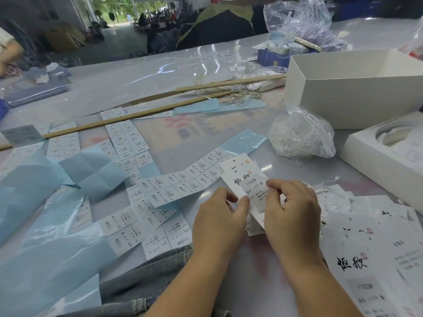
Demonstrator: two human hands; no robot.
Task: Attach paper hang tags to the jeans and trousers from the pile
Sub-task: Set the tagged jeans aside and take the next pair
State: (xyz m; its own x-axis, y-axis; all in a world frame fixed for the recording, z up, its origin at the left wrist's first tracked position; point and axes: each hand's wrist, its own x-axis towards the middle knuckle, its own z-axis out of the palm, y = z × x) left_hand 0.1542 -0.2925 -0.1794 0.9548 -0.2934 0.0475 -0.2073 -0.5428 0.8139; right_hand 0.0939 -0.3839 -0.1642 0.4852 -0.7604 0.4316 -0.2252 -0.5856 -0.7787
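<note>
Jeans lie nearest, at the near edge of the tabletop, still untagged. Two white boxes stand far right, two wooden rulers run across, two clear bags hold strings. The step looks like label sticking: left hand pinches one hang tag, right hand pinches a sticker onto it. Next comes smoothing it flat, then threading a string.

Left hand and right hand pinch, fingers curled.
</note>
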